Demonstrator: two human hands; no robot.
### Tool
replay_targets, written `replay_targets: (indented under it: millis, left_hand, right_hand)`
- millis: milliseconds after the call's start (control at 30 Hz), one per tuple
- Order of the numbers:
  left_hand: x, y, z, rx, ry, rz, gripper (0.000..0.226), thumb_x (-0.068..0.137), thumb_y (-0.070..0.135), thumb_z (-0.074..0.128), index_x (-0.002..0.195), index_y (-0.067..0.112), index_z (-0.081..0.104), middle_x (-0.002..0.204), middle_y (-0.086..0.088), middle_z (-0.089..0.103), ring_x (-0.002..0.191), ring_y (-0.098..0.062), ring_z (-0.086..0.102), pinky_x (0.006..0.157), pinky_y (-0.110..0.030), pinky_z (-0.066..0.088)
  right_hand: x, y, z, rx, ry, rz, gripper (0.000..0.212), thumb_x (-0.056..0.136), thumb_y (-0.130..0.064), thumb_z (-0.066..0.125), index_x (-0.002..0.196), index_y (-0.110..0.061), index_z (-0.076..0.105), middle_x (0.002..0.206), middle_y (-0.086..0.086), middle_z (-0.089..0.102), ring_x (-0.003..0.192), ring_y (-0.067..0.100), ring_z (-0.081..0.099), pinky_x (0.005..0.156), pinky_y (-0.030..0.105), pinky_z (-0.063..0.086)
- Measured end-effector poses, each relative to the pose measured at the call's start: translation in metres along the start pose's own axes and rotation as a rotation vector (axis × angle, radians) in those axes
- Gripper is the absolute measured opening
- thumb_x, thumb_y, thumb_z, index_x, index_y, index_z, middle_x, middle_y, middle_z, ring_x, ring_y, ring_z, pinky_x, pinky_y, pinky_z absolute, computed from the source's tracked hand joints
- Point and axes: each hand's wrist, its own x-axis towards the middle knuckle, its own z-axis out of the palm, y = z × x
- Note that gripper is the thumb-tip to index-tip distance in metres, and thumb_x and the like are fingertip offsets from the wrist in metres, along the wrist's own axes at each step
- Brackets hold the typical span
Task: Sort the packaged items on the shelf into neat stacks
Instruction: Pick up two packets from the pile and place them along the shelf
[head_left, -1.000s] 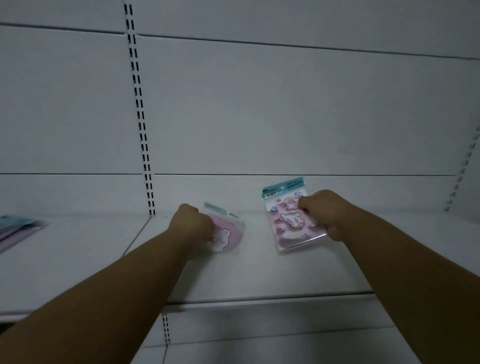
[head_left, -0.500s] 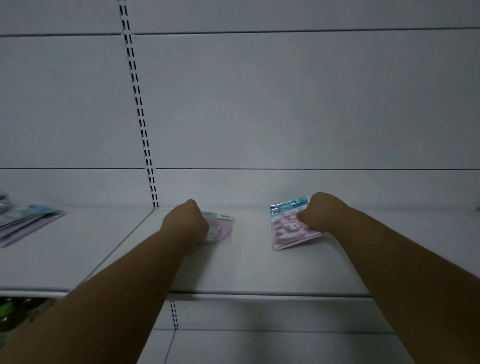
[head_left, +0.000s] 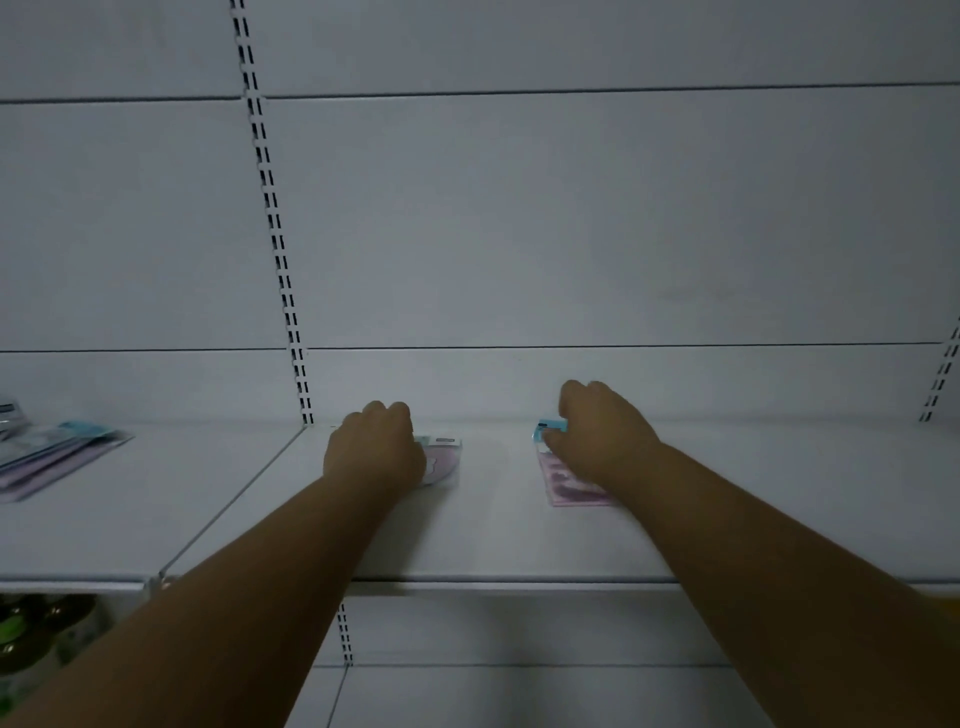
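Two flat packets lie on the white shelf (head_left: 493, 540). My left hand (head_left: 374, 447) rests with curled fingers on a clear packet with a pink round item (head_left: 441, 462), covering its left part. My right hand (head_left: 597, 436) lies over a pink sticker packet with a blue header (head_left: 571, 488), fingers closed at its top edge; only the header corner and the lower part show. Both packets look flat on the shelf, about a hand's width apart.
A stack of several flat packets (head_left: 52, 457) lies on the neighbouring shelf section at the far left. Slotted uprights (head_left: 275, 234) run up the white back wall. Green objects (head_left: 26, 634) sit on the lower level at bottom left.
Both packets have gone from tilted up in my hands to lying flat on the shelf, further back. My hands have moved forward and now press down on them.
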Motion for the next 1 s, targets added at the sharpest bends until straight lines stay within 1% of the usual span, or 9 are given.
replay_targets:
  millis: [67, 133, 200, 267, 433, 533, 700, 800, 1000]
  left_hand:
    - [-0.01, -0.008, -0.008, -0.04, 0.039, 0.03, 0.026, 0.086, 0.033, 0.058, 0.104, 0.015, 0.06, 0.103, -0.005, 0.058, 0.095, -0.026, 0.056, 0.082, -0.035, 0.049]
    - [-0.02, -0.025, -0.019, -0.064, 0.07, 0.055, 0.027, 0.088, 0.036, 0.058, 0.108, 0.018, 0.062, 0.106, -0.004, 0.06, 0.096, -0.024, 0.057, 0.082, -0.034, 0.05]
    - [-0.032, -0.053, -0.033, -0.076, 0.086, 0.056, 0.03, 0.089, 0.039, 0.058, 0.112, 0.02, 0.062, 0.109, -0.003, 0.06, 0.099, -0.022, 0.058, 0.085, -0.034, 0.051]
    - [-0.043, -0.088, -0.047, -0.068, 0.118, 0.044, 0.032, 0.089, 0.042, 0.058, 0.114, 0.022, 0.062, 0.11, -0.001, 0.061, 0.101, -0.021, 0.057, 0.087, -0.035, 0.051]
    - [-0.069, -0.203, -0.083, -0.019, 0.168, -0.04, 0.032, 0.088, 0.043, 0.058, 0.113, 0.024, 0.062, 0.109, 0.0, 0.062, 0.099, -0.019, 0.058, 0.084, -0.034, 0.052]
    - [-0.087, -0.28, -0.102, 0.002, 0.154, -0.082, 0.031, 0.087, 0.044, 0.06, 0.112, 0.025, 0.062, 0.111, 0.001, 0.064, 0.099, -0.019, 0.059, 0.086, -0.034, 0.052]
    - [-0.1, -0.393, -0.133, 0.04, 0.107, -0.131, 0.033, 0.087, 0.045, 0.057, 0.115, 0.028, 0.061, 0.114, 0.001, 0.063, 0.102, -0.019, 0.058, 0.087, -0.035, 0.051]
    - [-0.089, -0.44, -0.141, 0.052, 0.068, -0.139, 0.034, 0.088, 0.047, 0.056, 0.117, 0.029, 0.06, 0.116, 0.003, 0.062, 0.103, -0.018, 0.058, 0.089, -0.036, 0.052]
    - [-0.044, -0.514, -0.137, 0.035, 0.127, -0.166, 0.029, 0.089, 0.04, 0.057, 0.112, 0.024, 0.064, 0.114, -0.001, 0.064, 0.102, -0.019, 0.058, 0.09, -0.035, 0.052]
  right_hand:
    - [-0.005, -0.023, -0.003, 0.019, 0.061, -0.11, 0.036, 0.086, -0.036, 0.062, 0.109, -0.01, 0.053, 0.112, 0.013, 0.05, 0.098, 0.03, 0.053, 0.08, 0.035, 0.048]
    - [-0.011, -0.054, -0.007, 0.039, 0.118, -0.209, 0.04, 0.086, -0.037, 0.061, 0.115, -0.012, 0.052, 0.116, 0.012, 0.048, 0.106, 0.03, 0.05, 0.086, 0.039, 0.048]
    - [-0.017, -0.092, -0.012, 0.062, 0.14, -0.278, 0.041, 0.087, -0.037, 0.06, 0.119, -0.014, 0.05, 0.117, 0.01, 0.048, 0.108, 0.028, 0.05, 0.087, 0.038, 0.048]
    - [-0.024, -0.135, -0.015, 0.054, 0.135, -0.351, 0.041, 0.088, -0.039, 0.058, 0.121, -0.015, 0.05, 0.117, 0.008, 0.049, 0.107, 0.027, 0.051, 0.086, 0.037, 0.047]
    - [-0.041, -0.265, -0.012, 0.062, 0.131, -0.507, 0.044, 0.089, -0.043, 0.056, 0.124, -0.017, 0.048, 0.118, 0.007, 0.052, 0.106, 0.026, 0.053, 0.086, 0.037, 0.048]
    - [-0.046, -0.348, 0.002, 0.059, 0.095, -0.542, 0.048, 0.089, -0.045, 0.055, 0.127, -0.018, 0.046, 0.121, 0.009, 0.052, 0.108, 0.028, 0.053, 0.088, 0.041, 0.049]
    - [-0.043, -0.464, 0.027, 0.041, 0.013, -0.56, 0.047, 0.089, -0.046, 0.055, 0.124, -0.015, 0.047, 0.122, 0.012, 0.051, 0.108, 0.032, 0.054, 0.085, 0.04, 0.047]
    - [-0.031, -0.513, 0.042, 0.038, -0.005, -0.548, 0.047, 0.089, -0.046, 0.054, 0.124, -0.015, 0.047, 0.121, 0.012, 0.051, 0.108, 0.032, 0.054, 0.083, 0.038, 0.046]
    - [0.012, -0.59, 0.08, 0.025, -0.051, -0.557, 0.048, 0.089, -0.047, 0.054, 0.125, -0.015, 0.048, 0.122, 0.012, 0.052, 0.107, 0.032, 0.055, 0.084, 0.038, 0.046]
